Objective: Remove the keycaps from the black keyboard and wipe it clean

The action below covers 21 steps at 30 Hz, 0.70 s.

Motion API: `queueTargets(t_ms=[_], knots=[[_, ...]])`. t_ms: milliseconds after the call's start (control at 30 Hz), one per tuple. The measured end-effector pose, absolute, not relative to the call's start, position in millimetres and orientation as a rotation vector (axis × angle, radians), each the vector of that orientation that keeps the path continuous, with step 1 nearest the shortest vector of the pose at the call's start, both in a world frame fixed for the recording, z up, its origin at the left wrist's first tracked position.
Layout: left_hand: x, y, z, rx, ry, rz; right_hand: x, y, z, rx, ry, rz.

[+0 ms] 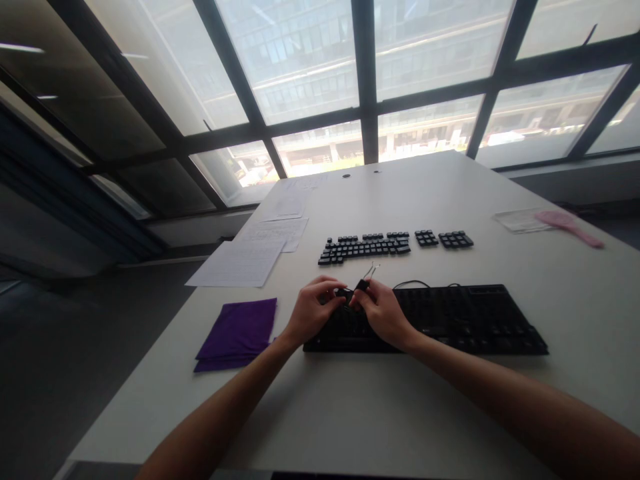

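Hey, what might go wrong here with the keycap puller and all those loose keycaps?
The wire keycap puller in the right hand might slip and fling the keycap pinched by the left hand. A forearm sweep might scatter the laid-out keycaps beyond the keyboard, losing their order.

Both forearms are seen bare, no sleeves; left hand (311,312) and right hand (384,312) ungloved, no rings noted.
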State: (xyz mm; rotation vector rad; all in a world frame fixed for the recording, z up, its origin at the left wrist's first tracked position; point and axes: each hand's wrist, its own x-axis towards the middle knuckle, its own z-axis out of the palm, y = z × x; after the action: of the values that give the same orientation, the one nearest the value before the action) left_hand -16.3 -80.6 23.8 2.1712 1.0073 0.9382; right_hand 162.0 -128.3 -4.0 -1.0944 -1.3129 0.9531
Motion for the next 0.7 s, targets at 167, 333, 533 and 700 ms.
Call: queueTargets(t_ms=[167,333,533,700], knots=[[-9.9,-38.2,18.9,2.26,1.163,0.918,162.2,-128.3,-4.0,-1.11,-1.324,0.929],[5.6,-10.7,10.1,2.449,1.131,0.72,163.0,-127.3,-4.3,-1.106,-1.327,0.921],[19.2,5.4,2.8,2.655,1.115,0.688,162.5,-126.2,-6.1,-1.126,-1.345,0.903],[24.2,19.7,2.1,2.62,1.207,0.639,162.3,-126.0,-5.8,-1.125,-1.35,0.916]])
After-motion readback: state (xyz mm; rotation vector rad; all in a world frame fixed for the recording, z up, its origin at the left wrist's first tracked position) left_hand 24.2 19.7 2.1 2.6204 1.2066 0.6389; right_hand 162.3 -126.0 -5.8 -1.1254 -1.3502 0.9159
